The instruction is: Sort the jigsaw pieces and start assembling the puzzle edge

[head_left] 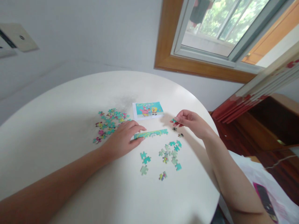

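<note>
My left hand (125, 137) rests on the table with thumb and fingers apart, at the left end of a joined strip of jigsaw puzzle (153, 134). Between the fingertips of my right hand (188, 121) is a small teal puzzle piece (174, 120), held just above the table. Two dark puzzle pieces (180, 135) lie below that hand. Beyond the strip lies a picture card (149, 110) with a pink starfish and a yellow sponge figure. A heap of mixed puzzle pieces (109, 121) spreads left of my left hand, which covers part of it.
Several loose pale green and teal pieces (174, 154) lie nearer me, with a smaller group (146, 159) to their left. The round white table (98, 193) meets a wall and a wood-framed window (161, 59). A red and white curtain (238, 102) hangs at right.
</note>
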The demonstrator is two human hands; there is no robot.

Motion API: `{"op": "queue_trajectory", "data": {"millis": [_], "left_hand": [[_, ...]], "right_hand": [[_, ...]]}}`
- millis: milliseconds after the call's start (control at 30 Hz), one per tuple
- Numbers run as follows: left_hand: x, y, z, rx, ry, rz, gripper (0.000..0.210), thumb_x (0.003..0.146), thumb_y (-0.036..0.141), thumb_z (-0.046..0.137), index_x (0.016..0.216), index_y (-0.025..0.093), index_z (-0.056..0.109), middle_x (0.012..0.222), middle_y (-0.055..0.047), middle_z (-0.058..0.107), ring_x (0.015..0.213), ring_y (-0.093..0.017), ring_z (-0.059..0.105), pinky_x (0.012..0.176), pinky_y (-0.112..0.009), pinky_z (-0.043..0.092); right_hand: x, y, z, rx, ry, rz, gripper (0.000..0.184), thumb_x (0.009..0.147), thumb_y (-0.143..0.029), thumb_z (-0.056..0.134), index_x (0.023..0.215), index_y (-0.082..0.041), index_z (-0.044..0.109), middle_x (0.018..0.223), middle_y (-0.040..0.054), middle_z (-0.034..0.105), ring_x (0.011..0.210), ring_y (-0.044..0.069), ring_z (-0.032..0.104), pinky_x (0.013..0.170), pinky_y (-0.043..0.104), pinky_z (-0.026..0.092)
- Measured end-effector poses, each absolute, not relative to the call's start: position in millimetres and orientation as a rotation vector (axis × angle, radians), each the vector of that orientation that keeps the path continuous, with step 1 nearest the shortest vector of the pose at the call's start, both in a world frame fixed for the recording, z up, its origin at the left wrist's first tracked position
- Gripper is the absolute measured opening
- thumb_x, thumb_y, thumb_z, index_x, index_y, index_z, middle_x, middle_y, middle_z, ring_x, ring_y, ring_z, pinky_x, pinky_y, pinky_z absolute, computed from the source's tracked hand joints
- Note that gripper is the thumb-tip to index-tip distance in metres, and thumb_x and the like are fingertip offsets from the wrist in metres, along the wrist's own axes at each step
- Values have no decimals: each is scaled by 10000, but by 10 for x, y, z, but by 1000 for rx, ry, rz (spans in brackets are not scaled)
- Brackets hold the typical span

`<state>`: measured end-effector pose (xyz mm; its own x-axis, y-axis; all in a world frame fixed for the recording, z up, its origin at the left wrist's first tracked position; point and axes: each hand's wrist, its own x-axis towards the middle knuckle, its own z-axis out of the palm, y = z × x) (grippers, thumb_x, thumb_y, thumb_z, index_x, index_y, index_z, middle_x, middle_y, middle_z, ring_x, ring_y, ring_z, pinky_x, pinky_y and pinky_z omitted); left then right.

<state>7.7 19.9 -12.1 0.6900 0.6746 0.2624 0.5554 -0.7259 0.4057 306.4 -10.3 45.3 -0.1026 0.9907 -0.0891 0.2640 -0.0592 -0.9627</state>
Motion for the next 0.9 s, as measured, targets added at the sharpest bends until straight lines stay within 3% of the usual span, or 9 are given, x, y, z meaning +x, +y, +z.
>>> {"op": "queue_trajectory", "data": {"millis": [167,300,367,633,900], "left_hand": [[83,195,-116,2602,972,578,260,910,326,527,1126,209,615,1065,-67,605,1011,-236,559,936,-391,403],[77,199,-123,2608,971,569,260,910,325,529,1130,213,610,1069,-70,608,1022,-240,558,934,-391,405],[75,201,-121,2610,970,565,260,909,324,528,1128,210,611,1067,-73,610,1027,-243,557,935,-392,405],[84,203,-116,2617,966,573,261,914,324,521,1127,203,610,1061,-78,608,1026,-243,557,933,-393,407],[76,204,-127,2616,962,571,262,915,333,524,1131,210,607,1074,-75,606,1032,-243,554,941,-395,402]], "right_hand": [[3101,-74,428,-1452,-1530,1086,242,731,-397,732,744,-189,608,687,-18,605,625,105,514,612,259,426],[3130,-81,405,-1524,-1577,1038,240,774,-377,667,919,-188,699,711,0,633,639,119,519,628,276,451],[3135,-83,382,-1546,-1600,1030,214,787,-341,638,914,-189,718,725,13,656,645,125,534,631,281,460],[3075,-41,254,-1644,-1583,1147,63,755,-246,651,760,-194,615,693,19,690,604,140,622,585,273,503],[3008,-50,204,-1697,-1735,1049,22,757,-204,610,743,-188,617,608,-9,641,536,120,586,515,233,463]]}}
